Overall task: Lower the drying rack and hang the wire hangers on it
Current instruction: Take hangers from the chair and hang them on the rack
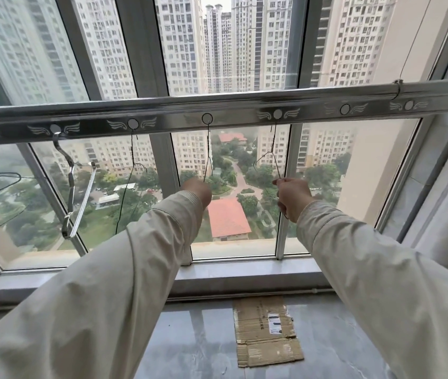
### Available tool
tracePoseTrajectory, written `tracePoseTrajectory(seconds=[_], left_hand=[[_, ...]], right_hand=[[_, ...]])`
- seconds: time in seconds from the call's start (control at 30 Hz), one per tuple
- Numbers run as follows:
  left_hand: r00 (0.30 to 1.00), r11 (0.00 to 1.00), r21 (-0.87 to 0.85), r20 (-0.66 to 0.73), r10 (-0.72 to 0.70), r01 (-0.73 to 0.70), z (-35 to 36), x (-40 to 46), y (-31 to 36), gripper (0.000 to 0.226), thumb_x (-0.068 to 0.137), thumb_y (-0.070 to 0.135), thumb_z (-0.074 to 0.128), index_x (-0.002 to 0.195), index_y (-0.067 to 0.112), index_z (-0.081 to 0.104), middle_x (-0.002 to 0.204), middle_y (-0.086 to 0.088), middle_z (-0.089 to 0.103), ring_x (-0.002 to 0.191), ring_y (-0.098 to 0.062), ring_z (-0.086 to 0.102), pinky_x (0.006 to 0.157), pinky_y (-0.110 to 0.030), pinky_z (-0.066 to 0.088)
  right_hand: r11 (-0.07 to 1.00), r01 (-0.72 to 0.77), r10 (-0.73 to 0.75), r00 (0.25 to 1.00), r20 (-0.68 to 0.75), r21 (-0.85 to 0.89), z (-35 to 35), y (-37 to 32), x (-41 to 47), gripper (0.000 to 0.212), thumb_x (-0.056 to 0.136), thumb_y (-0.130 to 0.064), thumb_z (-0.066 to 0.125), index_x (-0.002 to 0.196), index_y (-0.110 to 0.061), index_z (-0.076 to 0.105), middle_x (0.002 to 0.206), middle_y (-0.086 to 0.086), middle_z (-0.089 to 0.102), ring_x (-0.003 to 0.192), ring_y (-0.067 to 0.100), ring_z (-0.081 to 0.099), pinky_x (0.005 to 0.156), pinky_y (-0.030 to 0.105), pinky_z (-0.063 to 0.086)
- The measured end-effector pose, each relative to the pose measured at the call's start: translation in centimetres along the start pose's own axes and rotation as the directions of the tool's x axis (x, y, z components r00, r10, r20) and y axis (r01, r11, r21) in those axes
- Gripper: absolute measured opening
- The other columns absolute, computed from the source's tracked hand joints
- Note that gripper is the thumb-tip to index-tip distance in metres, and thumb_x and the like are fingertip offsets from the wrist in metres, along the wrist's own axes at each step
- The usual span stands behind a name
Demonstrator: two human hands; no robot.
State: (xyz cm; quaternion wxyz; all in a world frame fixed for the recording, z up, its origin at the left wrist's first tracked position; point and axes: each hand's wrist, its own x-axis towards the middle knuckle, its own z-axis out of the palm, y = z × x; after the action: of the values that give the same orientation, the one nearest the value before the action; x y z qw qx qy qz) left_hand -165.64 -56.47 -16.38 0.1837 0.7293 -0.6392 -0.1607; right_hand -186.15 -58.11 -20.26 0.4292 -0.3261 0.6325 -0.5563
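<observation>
Under the rack [217, 109], both hands pinch hooked hangers, left [196, 190] on one [208, 151], right [293, 196] on another [272, 157]; careless release could swing hooks free.

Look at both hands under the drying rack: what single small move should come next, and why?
Probably let go of both wire hangers. The left hand holds the hanger already hooked in the rack hole at the centre; the right hand pinches another hanger that seems to hang from the next hole.
</observation>
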Motion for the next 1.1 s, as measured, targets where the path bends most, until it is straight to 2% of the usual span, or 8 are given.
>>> tracePoseTrajectory(seconds=[0.07, 0.2, 0.3, 0.37, 0.53, 0.77, 0.9, 1.1], left_hand=[[1.0, 0.999, -0.027, 0.008, 0.018, -0.017, 0.3, -0.4, 0.1, 0.036, 0.099, 0.008, 0.041, 0.132, 0.009, 0.055, 0.131, -0.004, 0.06, 0.12, -0.02, 0.059, 0.088, -0.025, 0.049], [0.993, 0.877, -0.464, 0.061, -0.106, 0.122, -0.5, -0.9, 0.4, 0.037, 0.099, 0.007, 0.041, 0.133, -0.003, 0.052, 0.134, -0.018, 0.056, 0.124, -0.031, 0.055, 0.068, -0.025, 0.047], [0.989, 0.89, -0.434, 0.114, -0.097, 0.137, -0.4, -1.7, -0.1, 0.038, 0.098, 0.008, 0.041, 0.133, -0.005, 0.051, 0.134, -0.019, 0.056, 0.121, -0.032, 0.058, 0.082, -0.032, 0.052], [0.985, 0.893, -0.426, 0.148, -0.092, 0.148, -0.7, -2.6, -0.7, 0.037, 0.097, 0.012, 0.044, 0.129, -0.004, 0.054, 0.13, -0.02, 0.06, 0.11, -0.031, 0.064, 0.068, -0.03, 0.054], [0.986, 0.94, -0.317, 0.143, -0.081, 0.123, -2.9, -4.9, -3.1, 0.047, 0.098, 0.032, 0.048, 0.129, -0.003, 0.052, 0.129, -0.016, 0.059, 0.112, -0.03, 0.06, 0.092, -0.033, 0.049], [0.993, 0.941, -0.317, 0.043, -0.112, 0.12, -10.5, -11.0, -13.3, 0.054, 0.099, 0.033, 0.046, 0.14, -0.002, 0.042, 0.145, -0.015, 0.046, 0.131, -0.03, 0.047, 0.1, -0.023, 0.043], [0.981, 0.921, -0.345, -0.009, -0.195, 0.18, -16.6, -16.7, -24.2, 0.044, 0.103, 0.022, 0.037, 0.134, -0.006, 0.048, 0.142, -0.019, 0.048, 0.132, -0.032, 0.044, 0.102, -0.025, 0.039], [0.884, 0.861, -0.33, -0.131, -0.449, 0.388, -25.5, -25.1, -44.5, 0.043, 0.096, 0.027, 0.05, 0.127, -0.002, 0.055, 0.13, -0.017, 0.058, 0.121, -0.032, 0.056, 0.095, -0.032, 0.045]], right_hand=[[1.0, -0.002, 0.002, 1.0, 0.009, -0.023, -0.2, -0.2, 0.2, 0.02, 0.1, -0.02, 0.048, 0.096, -0.016, 0.068, 0.062, 0.0, 0.046, 0.046, 0.013, 0.038, 0.045, 0.025, 0.031], [0.992, 0.002, -0.004, 1.0, -0.021, -0.125, 0.1, -0.4, 0.5, 0.021, 0.092, -0.022, 0.055, 0.103, -0.01, 0.069, 0.066, 0.002, 0.052, 0.053, 0.017, 0.047, 0.047, 0.028, 0.04], [0.972, 0.011, -0.022, 0.999, -0.046, -0.234, 0.5, 0.0, 0.0, 0.034, 0.085, -0.019, 0.058, 0.113, 0.001, 0.065, 0.072, 0.005, 0.054, 0.068, 0.021, 0.054, 0.064, 0.037, 0.051], [0.964, -0.004, -0.019, 0.996, -0.085, -0.267, 1.2, 0.1, -1.1, 0.031, 0.088, -0.016, 0.055, 0.113, 0.001, 0.063, 0.076, 0.007, 0.056, 0.067, 0.021, 0.054, 0.062, 0.031, 0.045], [0.788, -0.04, -0.213, 0.918, -0.333, -0.614, 4.7, -0.8, -5.8, 0.051, 0.082, -0.025, 0.051, 0.129, -0.005, 0.042, 0.133, 0.019, 0.038, 0.119, 0.037, 0.043, 0.101, 0.047, 0.04], [0.666, 0.462, -0.565, 0.825, 0.008, -0.586, 15.9, -2.2, -17.7, 0.038, 0.087, -0.018, 0.047, 0.12, 0.001, 0.049, 0.12, 0.019, 0.051, 0.108, 0.033, 0.053, 0.093, 0.036, 0.045], [0.665, 0.568, -0.517, 0.818, 0.25, -0.484, 24.8, 0.1, -27.2, 0.032, 0.085, -0.007, 0.051, 0.115, 0.003, 0.048, 0.109, 0.016, 0.054, 0.09, 0.023, 0.049, 0.071, 0.024, 0.035], [0.599, 0.629, -0.281, 0.745, 0.605, -0.496, 41.6, 5.8, -42.9, 0.032, 0.091, -0.018, 0.051, 0.116, 0.002, 0.053, 0.111, 0.021, 0.058, 0.11, 0.035, 0.058, 0.09, 0.037, 0.047]])
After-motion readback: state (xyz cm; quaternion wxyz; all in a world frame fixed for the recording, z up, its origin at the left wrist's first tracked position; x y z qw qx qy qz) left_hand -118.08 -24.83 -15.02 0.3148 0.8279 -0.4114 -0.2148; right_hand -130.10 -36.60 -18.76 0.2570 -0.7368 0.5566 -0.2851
